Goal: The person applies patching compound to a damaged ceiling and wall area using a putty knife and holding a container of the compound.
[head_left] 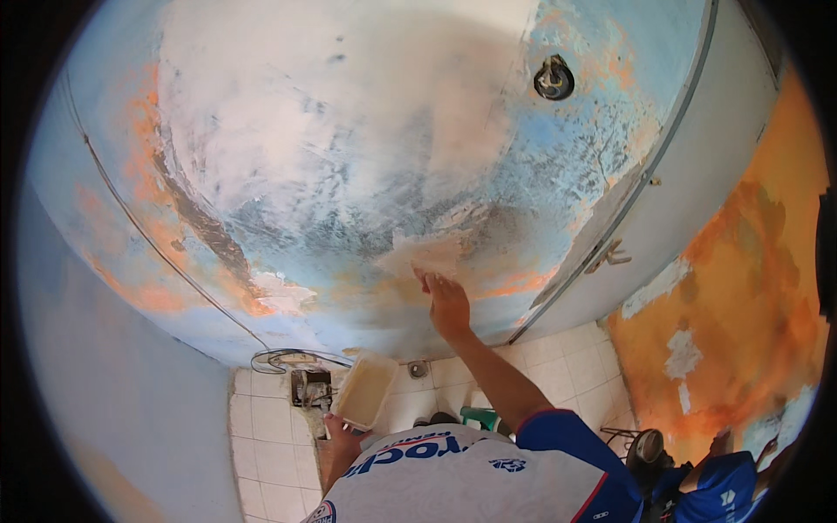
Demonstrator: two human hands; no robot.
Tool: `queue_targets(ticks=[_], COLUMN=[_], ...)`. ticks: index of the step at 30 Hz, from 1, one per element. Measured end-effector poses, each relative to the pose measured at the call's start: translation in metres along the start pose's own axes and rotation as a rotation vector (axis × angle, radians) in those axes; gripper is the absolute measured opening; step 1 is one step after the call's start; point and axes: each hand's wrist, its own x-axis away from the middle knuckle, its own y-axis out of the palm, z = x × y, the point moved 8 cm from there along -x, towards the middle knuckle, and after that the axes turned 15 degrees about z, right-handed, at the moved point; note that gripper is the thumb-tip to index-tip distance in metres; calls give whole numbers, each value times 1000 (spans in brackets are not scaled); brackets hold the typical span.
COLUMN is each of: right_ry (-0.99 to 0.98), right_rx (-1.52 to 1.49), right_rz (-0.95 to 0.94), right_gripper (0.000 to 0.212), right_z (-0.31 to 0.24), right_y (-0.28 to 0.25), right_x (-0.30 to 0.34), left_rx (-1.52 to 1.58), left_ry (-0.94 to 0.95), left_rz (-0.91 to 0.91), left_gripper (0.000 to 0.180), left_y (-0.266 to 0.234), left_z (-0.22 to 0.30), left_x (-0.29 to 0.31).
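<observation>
My right hand reaches up to the wall, its fingers closed at a pale, damp-looking patch low on the rough plaster. What the fingers hold is too small and blended with the patch to make out. Down at my left side, my left hand grips the near edge of a shallow rectangular tub, off-white with beige contents. The wall around the right hand is a mix of white filler, grey scuffs, light blue paint and orange spots.
Loose cable runs down the wall to a coil near an open floor box. A round drain lies in the tiles. A green container stands by my feet. Wires fill a wall opening. Another person in blue is at lower right.
</observation>
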Motion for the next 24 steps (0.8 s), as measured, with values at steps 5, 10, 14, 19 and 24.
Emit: queue_targets(ticks=[5, 10, 14, 19, 24], right_ry=[-427, -798, -772, -446, -218], right_rx=[-194, 282, 370, 239, -86], right_rz=[695, 1387, 1192, 754, 466], right_gripper=[41, 47, 52, 54, 39], right_z=[-133, -216, -171, -56, -38], right_y=[-166, -331, -278, -88, -50], right_x=[-126, -262, -287, -109, -32], left_rx=[-25, -76, -132, -30, -49], left_ry=[33, 47, 187, 11, 8], left_rz=[92, 131, 20, 36, 45], left_gripper=[71, 63, 57, 57, 59], left_y=[-27, -11, 1, 2, -10], left_z=[-5, 13, 2, -13, -8], left_x=[-4, 3, -3, 4, 13])
